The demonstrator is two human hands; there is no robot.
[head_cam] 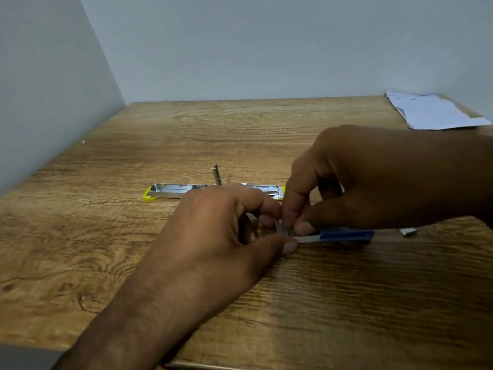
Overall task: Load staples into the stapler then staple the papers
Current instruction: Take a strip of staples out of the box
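Head view: we note a wood-grain table (133,236) against grey walls. Left hand (226,225) and right hand (360,180) pinch a thin staple strip (280,225) beside a blue-white box (344,235). The opened metal stapler (213,190) lies behind; papers (432,112) far right.

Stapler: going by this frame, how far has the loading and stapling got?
Done: the stapler lies opened flat on the table, its metal channel exposed. In hand: the left hand and right hand pinch a strip of staples at the end of the blue staple box. Left: putting the strip into the channel, closing the stapler, and stapling the papers, which lie untouched at the far right corner.
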